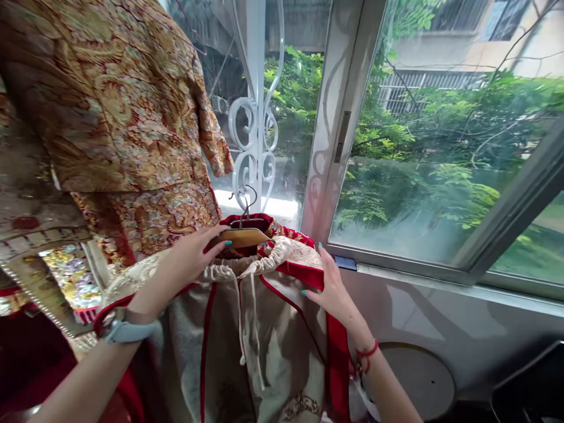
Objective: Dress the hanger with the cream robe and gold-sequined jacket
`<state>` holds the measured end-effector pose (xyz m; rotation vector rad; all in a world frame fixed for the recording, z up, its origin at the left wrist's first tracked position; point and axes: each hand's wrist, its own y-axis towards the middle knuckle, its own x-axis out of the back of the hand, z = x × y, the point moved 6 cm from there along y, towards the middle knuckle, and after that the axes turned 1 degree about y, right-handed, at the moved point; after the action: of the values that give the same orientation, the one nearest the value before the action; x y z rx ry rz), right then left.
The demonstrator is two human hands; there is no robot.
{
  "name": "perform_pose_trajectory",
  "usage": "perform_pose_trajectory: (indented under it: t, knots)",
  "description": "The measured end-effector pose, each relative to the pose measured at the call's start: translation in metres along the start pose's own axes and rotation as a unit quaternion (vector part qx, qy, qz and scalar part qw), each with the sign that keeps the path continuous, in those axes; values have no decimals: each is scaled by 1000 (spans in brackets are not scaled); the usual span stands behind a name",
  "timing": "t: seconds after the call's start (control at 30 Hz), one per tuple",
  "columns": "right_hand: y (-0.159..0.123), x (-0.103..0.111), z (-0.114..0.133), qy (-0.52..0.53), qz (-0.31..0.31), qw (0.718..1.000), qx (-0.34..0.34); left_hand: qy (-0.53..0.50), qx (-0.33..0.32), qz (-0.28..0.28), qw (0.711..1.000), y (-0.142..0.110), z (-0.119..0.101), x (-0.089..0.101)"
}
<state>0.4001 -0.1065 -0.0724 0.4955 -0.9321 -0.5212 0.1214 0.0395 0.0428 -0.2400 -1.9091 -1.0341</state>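
Observation:
A cream garment with red trim (pixel 277 323) hangs before me on a wooden hanger (pixel 247 237). Two cream drawstrings (pixel 255 329) dangle from its gathered top edge. My left hand (pixel 194 258), a pale watch strap on its wrist, closes over the left end of the hanger; its thumb and a fingertip rest against the wood. At the garment's right side is my right hand (pixel 330 285), thumb and fingers spread around the red-edged corner. Behind the hanger shows red cloth with gold embroidery (pixel 291 232).
A gold and red embroidered jacket (pixel 127 100) hangs at the upper left. Behind are a sliding window (pixel 348 117) and white scrolled ironwork (pixel 253 135). A phone-like flat object (pixel 345 262) lies on the sill. A round pale panel (pixel 416 379) stands low at right.

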Motion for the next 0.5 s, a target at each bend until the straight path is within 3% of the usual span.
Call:
perform_pose_trajectory:
  t: [0.1,0.17,0.27,0.33,0.5]
  knots:
    - [-5,4,50,86,-114,990,4,0,45,-183,982,-48,-21,4]
    - [-3,-16,66,196,-84,976,-37,-15,123,-272,954,-86,-27,-14]
    - [8,-67,78,356,78,925,-101,-134,232,-174,948,-115,-24,-77]
    - [17,-91,87,383,148,906,-99,-213,264,-118,933,-124,-24,-106]
    - [35,-120,117,421,237,873,-62,-307,284,-60,906,-158,-48,-123]
